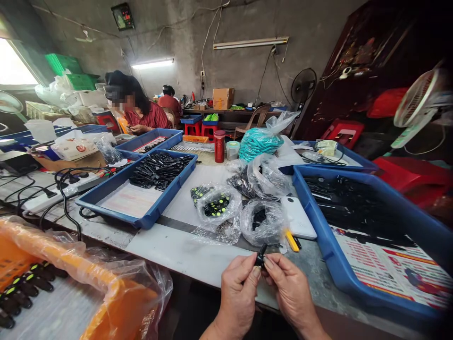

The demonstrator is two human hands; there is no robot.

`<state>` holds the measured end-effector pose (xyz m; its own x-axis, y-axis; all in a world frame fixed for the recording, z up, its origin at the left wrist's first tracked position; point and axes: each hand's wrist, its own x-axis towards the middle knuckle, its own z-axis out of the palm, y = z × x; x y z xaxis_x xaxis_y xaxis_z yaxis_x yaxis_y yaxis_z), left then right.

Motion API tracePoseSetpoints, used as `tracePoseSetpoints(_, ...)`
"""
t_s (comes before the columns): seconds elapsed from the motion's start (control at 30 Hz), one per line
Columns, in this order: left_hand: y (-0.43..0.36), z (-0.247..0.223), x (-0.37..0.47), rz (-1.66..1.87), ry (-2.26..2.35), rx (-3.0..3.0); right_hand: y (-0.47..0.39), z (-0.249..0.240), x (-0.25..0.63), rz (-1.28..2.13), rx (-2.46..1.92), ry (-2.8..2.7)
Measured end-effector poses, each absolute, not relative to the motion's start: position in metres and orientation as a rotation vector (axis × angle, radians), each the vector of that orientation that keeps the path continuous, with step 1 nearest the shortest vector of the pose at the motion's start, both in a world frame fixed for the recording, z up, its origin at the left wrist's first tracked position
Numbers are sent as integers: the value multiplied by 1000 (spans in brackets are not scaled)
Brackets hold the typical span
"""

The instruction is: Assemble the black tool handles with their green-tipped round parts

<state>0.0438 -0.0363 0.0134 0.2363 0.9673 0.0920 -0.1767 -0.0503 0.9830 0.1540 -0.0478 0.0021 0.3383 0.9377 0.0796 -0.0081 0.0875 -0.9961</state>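
At the table's front edge my left hand and my right hand meet, both closed with fingertips pinching a small black plastic part. Its upper end points up and away; the fingers hide the rest. Just beyond lies an open clear bag of black pieces. Left of that, another bag holds black parts with yellow-green dots. Small metal bits sit in plastic between them. A yellow-handled cutter and a white phone-like device are right of the bags.
Blue trays of black parts stand left and right. An orange basket lined with plastic is at lower left. Behind the bags are a red bottle and a bag of teal pieces. A co-worker sits across the table.
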Motion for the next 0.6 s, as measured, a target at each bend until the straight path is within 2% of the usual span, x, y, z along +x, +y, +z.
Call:
tracePoseSetpoints(0.4,-35,15,43,1137,854,1167,-48,10,158,735,-1324,-1181)
tracePoseSetpoints(0.6,-34,14,44,1134,849,1167,-47,10,153,684,-1324,-1093)
